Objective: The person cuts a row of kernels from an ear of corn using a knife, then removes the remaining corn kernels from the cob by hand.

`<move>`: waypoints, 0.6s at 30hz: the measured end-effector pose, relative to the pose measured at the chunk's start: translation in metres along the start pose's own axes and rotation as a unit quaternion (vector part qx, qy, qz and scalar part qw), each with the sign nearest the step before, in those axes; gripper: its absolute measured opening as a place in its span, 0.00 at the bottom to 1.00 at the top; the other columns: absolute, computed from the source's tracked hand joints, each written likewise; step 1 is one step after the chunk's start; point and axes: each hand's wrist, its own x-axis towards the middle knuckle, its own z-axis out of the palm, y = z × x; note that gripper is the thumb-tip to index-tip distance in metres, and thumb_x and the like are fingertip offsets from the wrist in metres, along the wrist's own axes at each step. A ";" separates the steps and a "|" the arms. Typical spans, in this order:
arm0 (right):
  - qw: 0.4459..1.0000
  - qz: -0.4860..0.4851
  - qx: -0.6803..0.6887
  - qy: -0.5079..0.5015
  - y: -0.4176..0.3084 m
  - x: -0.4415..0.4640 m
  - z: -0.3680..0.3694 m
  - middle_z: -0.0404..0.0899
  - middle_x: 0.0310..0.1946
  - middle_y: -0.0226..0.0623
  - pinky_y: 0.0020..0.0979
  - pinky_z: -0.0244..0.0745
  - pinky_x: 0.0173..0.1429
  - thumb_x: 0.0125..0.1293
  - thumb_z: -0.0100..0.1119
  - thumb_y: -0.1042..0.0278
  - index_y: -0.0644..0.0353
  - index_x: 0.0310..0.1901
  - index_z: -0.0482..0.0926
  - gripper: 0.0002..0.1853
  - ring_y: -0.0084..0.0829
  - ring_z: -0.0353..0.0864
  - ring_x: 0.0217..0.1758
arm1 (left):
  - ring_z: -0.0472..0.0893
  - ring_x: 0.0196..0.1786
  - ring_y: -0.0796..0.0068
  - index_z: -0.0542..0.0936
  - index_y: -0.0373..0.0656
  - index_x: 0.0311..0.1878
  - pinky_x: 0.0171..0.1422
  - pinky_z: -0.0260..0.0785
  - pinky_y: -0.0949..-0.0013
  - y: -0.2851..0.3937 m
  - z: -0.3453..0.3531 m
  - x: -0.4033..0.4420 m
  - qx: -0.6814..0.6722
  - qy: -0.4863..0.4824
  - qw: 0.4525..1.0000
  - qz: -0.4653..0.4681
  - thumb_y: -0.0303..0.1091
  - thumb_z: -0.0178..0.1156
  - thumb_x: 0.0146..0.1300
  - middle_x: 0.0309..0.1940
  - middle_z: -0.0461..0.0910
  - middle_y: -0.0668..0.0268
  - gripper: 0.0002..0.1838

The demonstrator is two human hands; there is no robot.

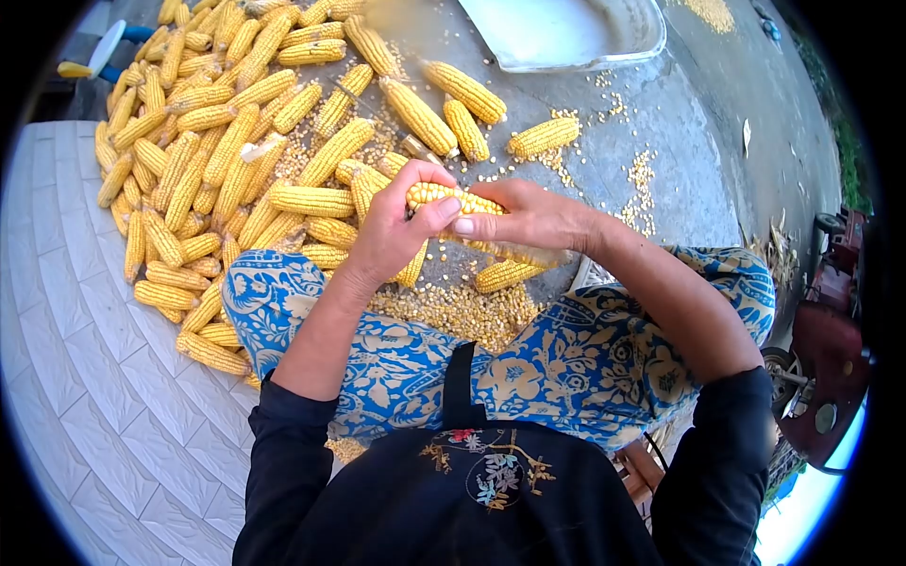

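Observation:
Between my two hands, above my lap, is a yellow ear of corn (442, 193) with its rows of kernels showing. My left hand (398, 224) is closed around its left end, thumb laid across the kernels. From the other side my right hand (540, 219) grips it, and the two thumbs nearly meet. Under the right hand a yellow and pale part shows; I cannot tell whether it belongs to the same ear or a second one. Loose kernels (462, 316) lie heaped below the hands, between my knees.
A big pile of corn ears (203, 160) covers the left and far left, beside a pale brick-patterned surface (123, 377). A whitish tray (566, 33) sits at the far side. Single ears (545, 138) and scattered kernels lie on the concrete. A dark red vehicle (830, 349) stands at right.

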 end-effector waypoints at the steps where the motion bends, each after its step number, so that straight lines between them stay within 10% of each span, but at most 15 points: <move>1: 1.000 -0.001 0.000 -0.001 -0.001 0.000 0.000 0.78 0.36 0.46 0.37 0.71 0.46 0.52 0.57 0.31 0.65 0.48 0.73 0.39 0.38 0.78 0.42 | 0.71 0.42 0.81 0.72 0.39 0.41 0.49 0.64 0.75 -0.001 -0.002 0.000 -0.035 -0.005 0.999 0.000 0.38 0.56 0.60 0.36 0.73 0.67 0.12; 10: 0.997 -0.004 0.072 0.011 -0.011 -0.011 0.002 0.77 0.42 0.41 0.32 0.68 0.51 0.60 0.55 0.42 0.68 0.53 0.69 0.33 0.31 0.74 0.47 | 0.71 0.41 0.82 0.72 0.38 0.41 0.47 0.64 0.77 0.003 -0.005 0.000 -0.026 -0.026 0.999 0.036 0.35 0.53 0.61 0.36 0.73 0.67 0.11; 18: 0.990 -0.055 -0.094 0.084 0.002 -0.005 0.014 0.78 0.32 0.54 0.40 0.72 0.44 0.48 0.66 0.48 0.68 0.44 0.71 0.31 0.45 0.80 0.39 | 0.72 0.39 0.82 0.71 0.39 0.46 0.43 0.67 0.77 -0.001 -0.001 0.001 0.041 -0.049 0.998 0.003 0.34 0.58 0.57 0.37 0.73 0.68 0.15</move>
